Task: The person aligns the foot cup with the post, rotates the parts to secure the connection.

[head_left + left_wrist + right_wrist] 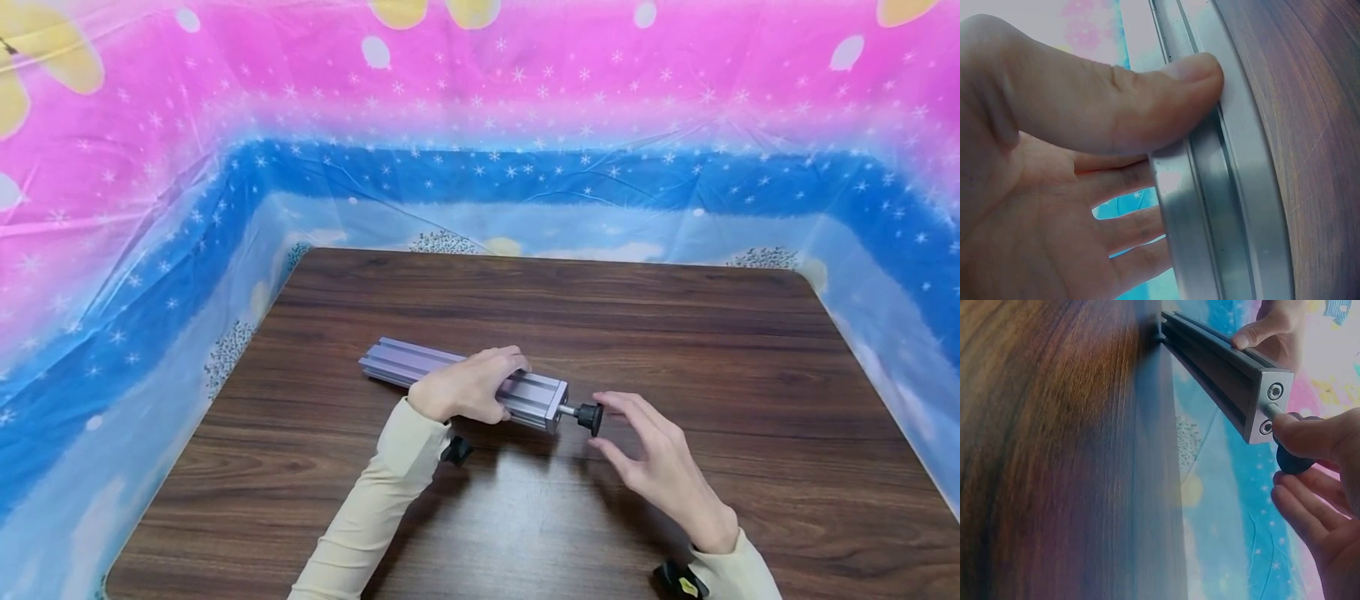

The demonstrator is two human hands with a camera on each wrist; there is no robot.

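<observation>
A person's left hand (465,388) is gripping a grey aluminium rail (462,383) lying on the dark wooden desk (675,333), fingers curled over its top, while the right hand (656,462) is touching the black knob (590,417) at the rail's end with loosely spread fingers (1300,434).

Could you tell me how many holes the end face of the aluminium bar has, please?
2: one hole is empty; the other sits below the foot's threaded stem. The stem may hide another.
</observation>
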